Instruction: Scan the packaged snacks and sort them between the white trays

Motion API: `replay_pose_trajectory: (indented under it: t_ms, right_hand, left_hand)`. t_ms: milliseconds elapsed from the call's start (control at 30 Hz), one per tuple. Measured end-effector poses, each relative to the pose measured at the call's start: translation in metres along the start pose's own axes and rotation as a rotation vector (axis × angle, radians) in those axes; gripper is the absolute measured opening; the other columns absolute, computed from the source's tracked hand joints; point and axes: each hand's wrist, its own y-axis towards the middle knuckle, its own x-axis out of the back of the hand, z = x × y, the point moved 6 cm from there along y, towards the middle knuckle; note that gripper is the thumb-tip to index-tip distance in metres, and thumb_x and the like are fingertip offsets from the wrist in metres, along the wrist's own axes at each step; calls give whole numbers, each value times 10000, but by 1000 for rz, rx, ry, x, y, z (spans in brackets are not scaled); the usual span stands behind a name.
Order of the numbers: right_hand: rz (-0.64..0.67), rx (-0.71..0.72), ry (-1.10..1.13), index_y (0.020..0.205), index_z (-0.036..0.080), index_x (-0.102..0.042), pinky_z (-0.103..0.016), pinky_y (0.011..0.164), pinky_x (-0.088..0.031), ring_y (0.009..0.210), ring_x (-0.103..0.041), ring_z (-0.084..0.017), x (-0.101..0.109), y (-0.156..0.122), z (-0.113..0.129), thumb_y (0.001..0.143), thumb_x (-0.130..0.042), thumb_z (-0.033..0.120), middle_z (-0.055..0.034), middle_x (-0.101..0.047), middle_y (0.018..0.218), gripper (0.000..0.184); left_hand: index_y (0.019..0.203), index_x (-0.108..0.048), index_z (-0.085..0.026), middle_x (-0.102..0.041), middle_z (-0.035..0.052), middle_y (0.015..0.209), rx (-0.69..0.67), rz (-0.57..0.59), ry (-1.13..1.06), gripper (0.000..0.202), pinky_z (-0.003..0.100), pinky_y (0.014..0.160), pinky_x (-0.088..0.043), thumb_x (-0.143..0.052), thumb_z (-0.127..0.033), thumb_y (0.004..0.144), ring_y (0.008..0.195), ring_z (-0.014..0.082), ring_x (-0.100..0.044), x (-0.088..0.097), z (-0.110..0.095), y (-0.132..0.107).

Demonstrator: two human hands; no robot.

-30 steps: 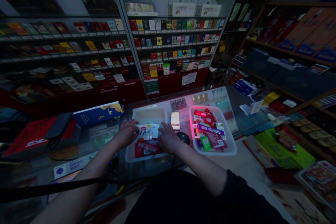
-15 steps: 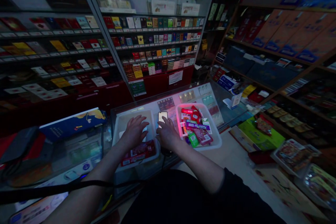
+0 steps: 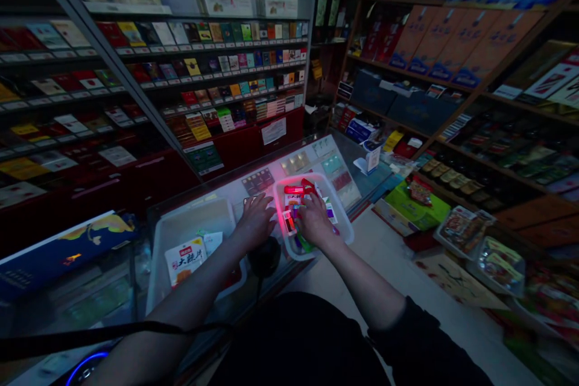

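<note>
My right hand (image 3: 313, 221) is over the right-hand white plastic bin (image 3: 346, 235), its fingers spread and touching the snack packets (image 3: 295, 190) inside. No packet is visibly gripped. Between the two bins, my left hand (image 3: 254, 224) has its fingers stretched out above the counter and holds nothing. A phone (image 3: 248, 199) lies partly hidden just beyond it. Below the left hand stands a black barcode scanner (image 3: 265, 256), and red light falls on the right bin's near side. In the left-hand white bin (image 3: 156, 253) lies a white snack packet (image 3: 184, 260), partly covered by my forearm.
The bins stand on a glass counter (image 3: 199, 190). A blue box (image 3: 67, 253) lies at the left, and a black cable (image 3: 149, 327) crosses my left forearm. Shelves of small packs (image 3: 217, 63) line the back. At the right are a green box (image 3: 420, 211) and tubs of packaged food (image 3: 464, 229).
The view has turned right. My right hand has moved from the phone into the right bin. My left hand has left the left bin and come toward the phone, exposing the white packet.
</note>
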Motion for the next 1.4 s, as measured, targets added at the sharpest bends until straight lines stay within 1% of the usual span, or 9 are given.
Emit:
replay_pose_trajectory:
  t_ms: [133, 233, 433, 633, 800, 1000, 1167, 1300, 1400]
  right_hand:
    - [-1, -88, -29, 1092, 217, -755, -624, 1198, -190, 1474, -277, -405, 7, -7, -42, 875, -663, 280, -146, -575, 1428, 244]
    - [51, -162, -84, 1147, 227, -747, -628, 1191, -184, 1469, -276, -410, 10, -13, -66, 880, -645, 261, -145, -559, 1453, 288]
    - [195, -269, -204, 1239, 194, -716, -592, 1200, -166, 1515, -197, -415, 7, -20, -96, 918, -583, 269, -154, -457, 1547, 355]
    - [206, -247, -198, 1242, 221, -715, -602, 1211, -127, 1536, -170, -401, 1, -16, -110, 946, -557, 258, -142, -380, 1605, 337]
    - [196, -217, -205, 1172, 166, -734, -618, 1209, -123, 1530, -184, -427, -2, -13, -118, 933, -576, 233, -190, -384, 1594, 294]
    - [175, -229, -189, 1179, 153, -709, -583, 1211, -153, 1521, -214, -394, -3, -12, -123, 945, -523, 173, -182, -453, 1541, 299]
    - [166, -216, -162, 1226, 144, -671, -556, 1203, -174, 1511, -223, -371, 5, -10, -122, 890, -589, 160, -185, -507, 1486, 347]
    - [169, -205, -177, 1176, 130, -704, -565, 1198, -185, 1491, -260, -384, 7, -9, -125, 841, -669, 203, -200, -560, 1426, 345]
    - [168, -201, -143, 1086, 137, -747, -568, 1188, -226, 1467, -310, -403, 6, -9, -133, 816, -713, 239, -188, -594, 1395, 291]
  left_hand:
    - [1166, -751, -236, -547, 134, 1493, -35, 42, 30, 331, 655, 1206, -261, -672, -260, 846, 1477, 410, -363, -20, -15, 25]
    - [1235, -730, -223, -534, 152, 1506, -39, 82, 42, 381, 675, 1204, -250, -649, -265, 865, 1480, 425, -357, -34, -26, 40]
    - [1178, -742, -202, -511, 158, 1528, -39, 157, 88, 327, 667, 1199, -267, -613, -242, 880, 1496, 409, -343, -52, -44, 60]
    - [1137, -747, -188, -490, 176, 1538, -67, 169, 118, 295, 663, 1183, -291, -625, -260, 878, 1505, 417, -320, -69, -46, 72]
    - [1137, -757, -216, -515, 154, 1520, -33, 163, 76, 297, 653, 1199, -261, -656, -290, 868, 1491, 407, -348, -79, -39, 80]
    - [1156, -757, -230, -464, 154, 1563, -38, 178, 11, 323, 659, 1183, -279, -696, -351, 863, 1493, 425, -332, -79, -40, 87]
    - [1162, -751, -203, -501, 178, 1503, -68, 197, 8, 400, 640, 1185, -281, -743, -442, 841, 1508, 428, -286, -77, -42, 92]
    - [1070, -791, -265, -587, 131, 1378, -125, 217, -2, 347, 609, 1162, -302, -785, -484, 801, 1426, 399, -387, -76, -44, 95]
    - [1067, -801, -320, -621, 92, 1336, -157, 249, -20, 301, 587, 1153, -305, -765, -494, 824, 1389, 376, -420, -78, -44, 95]
